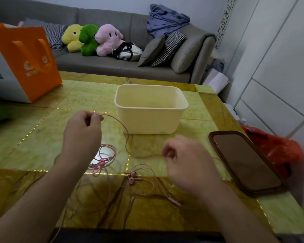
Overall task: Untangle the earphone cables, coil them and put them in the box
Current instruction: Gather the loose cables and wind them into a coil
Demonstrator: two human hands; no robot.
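Observation:
Pink earphone cables (pixel 126 139) lie on the yellow-green table (pixel 42 137). My left hand (pixel 83 130) is raised and pinches one end of a cable, which arcs right and down toward my right hand (pixel 184 163). My right hand is blurred, its fingers curled round that same cable near the table. A coiled bundle of pink cable (pixel 105 155) lies below my left hand. Two pink earbuds (pixel 132 177) with looping cable lie between my forearms. The cream plastic box (pixel 150 109) stands open and empty behind the hands.
An orange paper bag (pixel 25 62) stands at the table's back left. A phone in a brown case (pixel 244 162) lies at the right, with a red plastic bag (pixel 277 148) past the table edge. A grey sofa (pixel 123 67) with plush toys is behind.

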